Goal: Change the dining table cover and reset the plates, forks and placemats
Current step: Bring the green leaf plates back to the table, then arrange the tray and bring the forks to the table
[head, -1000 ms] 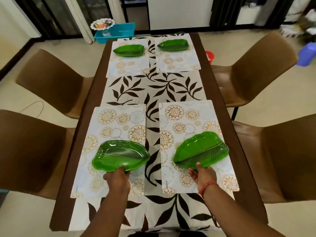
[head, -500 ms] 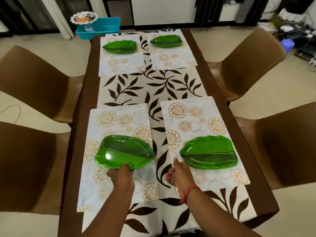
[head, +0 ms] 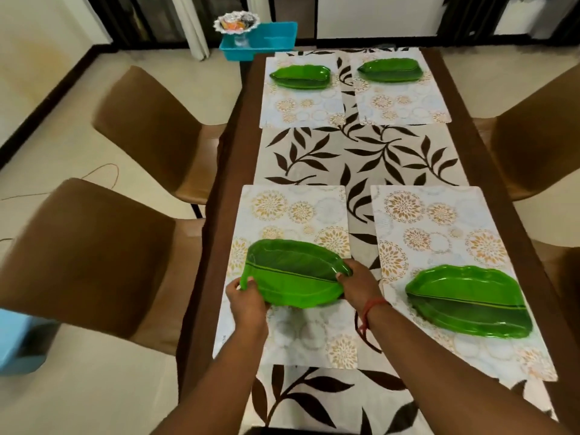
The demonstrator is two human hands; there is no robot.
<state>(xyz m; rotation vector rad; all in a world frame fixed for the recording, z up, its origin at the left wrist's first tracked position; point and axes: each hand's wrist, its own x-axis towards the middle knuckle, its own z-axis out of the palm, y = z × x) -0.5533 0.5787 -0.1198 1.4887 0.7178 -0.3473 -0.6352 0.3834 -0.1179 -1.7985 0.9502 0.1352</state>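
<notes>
Both hands hold one green leaf-shaped plate [head: 295,273] over the near left placemat [head: 292,215]: the left hand [head: 246,298] has its fingers curled round the plate's left end, the right hand [head: 359,285] grips its right end. A second leaf plate [head: 467,299] lies on the near right placemat [head: 439,221] of the worktop [head: 226,171]
</notes>
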